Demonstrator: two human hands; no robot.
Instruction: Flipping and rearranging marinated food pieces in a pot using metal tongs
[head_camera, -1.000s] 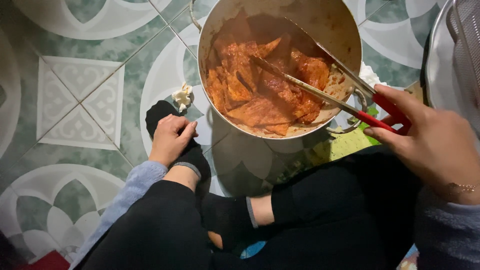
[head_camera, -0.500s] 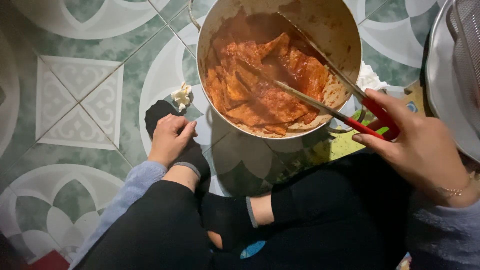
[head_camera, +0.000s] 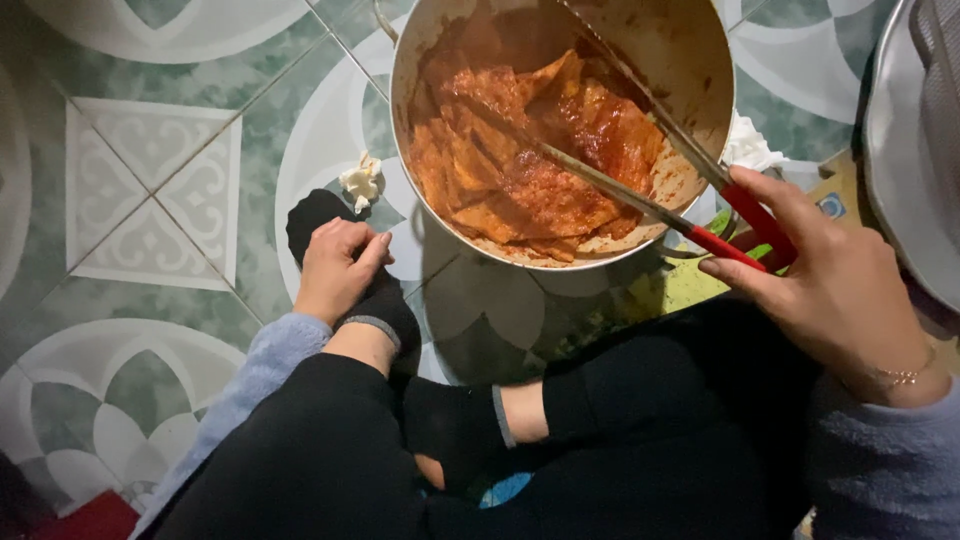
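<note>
While the person sits cross-legged on the patterned tile floor (head_camera: 150, 200), the right hand (head_camera: 840, 290) is clamped on red-handled tongs (head_camera: 640, 190) whose long arms reach into the metal pot (head_camera: 690, 60) — keeping fingers clear of the sauce. The left hand (head_camera: 335, 265) rests curled over a black-socked foot (head_camera: 340, 250), seemingly for balance. In the pot on the floor lie flat, folded pieces of food (head_camera: 530, 160) coated in oily orange-red sauce.
</note>
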